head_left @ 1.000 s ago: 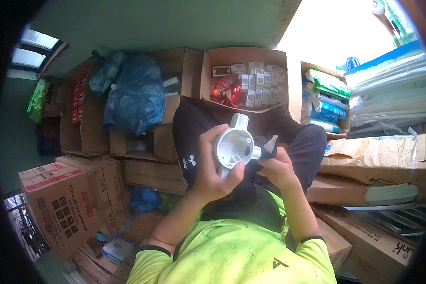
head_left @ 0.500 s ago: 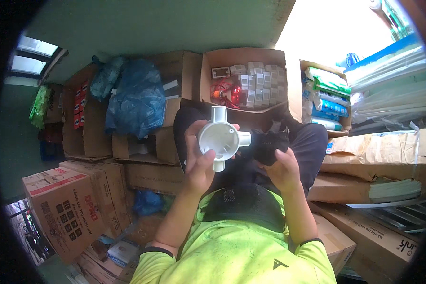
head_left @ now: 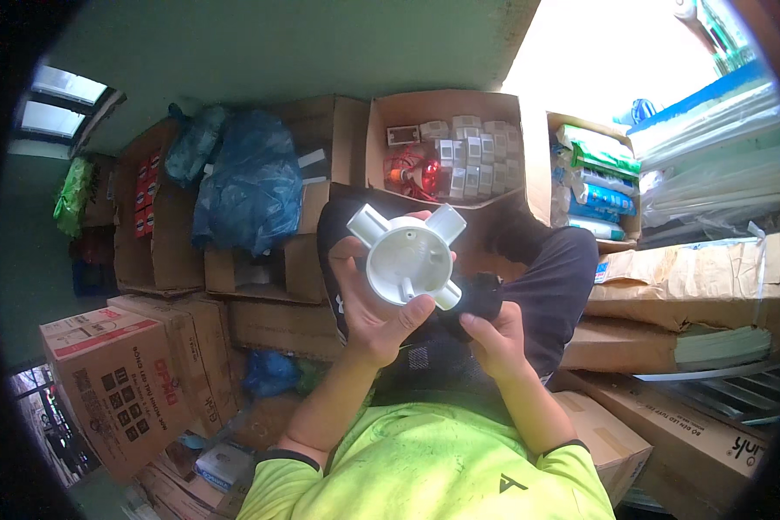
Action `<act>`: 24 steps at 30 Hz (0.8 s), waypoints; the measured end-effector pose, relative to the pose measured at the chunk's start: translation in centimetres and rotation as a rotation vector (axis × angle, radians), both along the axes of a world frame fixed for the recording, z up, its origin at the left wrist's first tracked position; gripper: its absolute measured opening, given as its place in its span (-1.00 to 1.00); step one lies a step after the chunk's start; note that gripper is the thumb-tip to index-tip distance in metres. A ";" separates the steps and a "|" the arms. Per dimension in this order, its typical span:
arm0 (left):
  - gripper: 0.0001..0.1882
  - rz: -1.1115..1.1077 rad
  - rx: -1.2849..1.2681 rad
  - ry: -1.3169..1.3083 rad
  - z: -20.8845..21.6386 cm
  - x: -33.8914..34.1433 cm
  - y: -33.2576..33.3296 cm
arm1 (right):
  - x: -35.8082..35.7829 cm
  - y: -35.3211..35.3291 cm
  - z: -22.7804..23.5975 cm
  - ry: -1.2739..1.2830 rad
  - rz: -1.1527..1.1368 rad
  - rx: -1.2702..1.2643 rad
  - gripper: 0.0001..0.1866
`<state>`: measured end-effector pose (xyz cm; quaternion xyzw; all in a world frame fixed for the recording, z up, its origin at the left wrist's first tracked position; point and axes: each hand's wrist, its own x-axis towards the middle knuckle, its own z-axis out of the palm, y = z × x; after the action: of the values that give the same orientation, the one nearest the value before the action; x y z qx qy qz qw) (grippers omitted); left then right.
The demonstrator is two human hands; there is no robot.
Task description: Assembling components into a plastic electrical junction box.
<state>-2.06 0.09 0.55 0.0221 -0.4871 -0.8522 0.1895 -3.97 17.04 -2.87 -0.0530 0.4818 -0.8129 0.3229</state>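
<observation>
My left hand (head_left: 374, 325) is closed round a white round conduit junction box (head_left: 405, 264), its thumb on the lower rim. The box's hollow side faces up, and short pipe spouts point to the upper left, upper right and lower right. A crumpled black cloth (head_left: 481, 297) is gripped in my right hand (head_left: 497, 336), thumb on top. That cloth lies against the lower right spout. Both hands are held over my dark-trousered lap.
Beyond my knees stands a cardboard box (head_left: 529, 186) of white plastic pieces (head_left: 472, 156) and a red lamp (head_left: 425, 176). Blue plastic bags (head_left: 256, 178) rest on open cartons to the left. Right of me are a box of packets (head_left: 602, 195) and long cartons (head_left: 685, 433).
The junction box has been turned, so its spouts now point diagonally. My right hand has moved left and brought the black cloth against one spout.
</observation>
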 end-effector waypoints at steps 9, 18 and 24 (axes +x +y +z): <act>0.04 0.071 -0.234 0.043 0.2 -0.1 0.6 | 1.0 -1.2 0.5 -0.154 0.178 -0.221 -0.76; -0.22 0.055 0.214 0.040 0.7 0.6 -0.4 | -3.3 -1.8 1.9 0.886 0.106 0.311 -0.72; -0.40 0.095 0.045 -0.011 0.5 0.2 0.3 | -3.7 -0.9 2.8 0.167 0.249 -0.006 -0.80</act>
<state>-1.88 0.36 1.09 0.0541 -0.4672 -0.8529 0.2268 -7.67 16.10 -0.02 -0.1808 0.4944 -0.7606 0.3800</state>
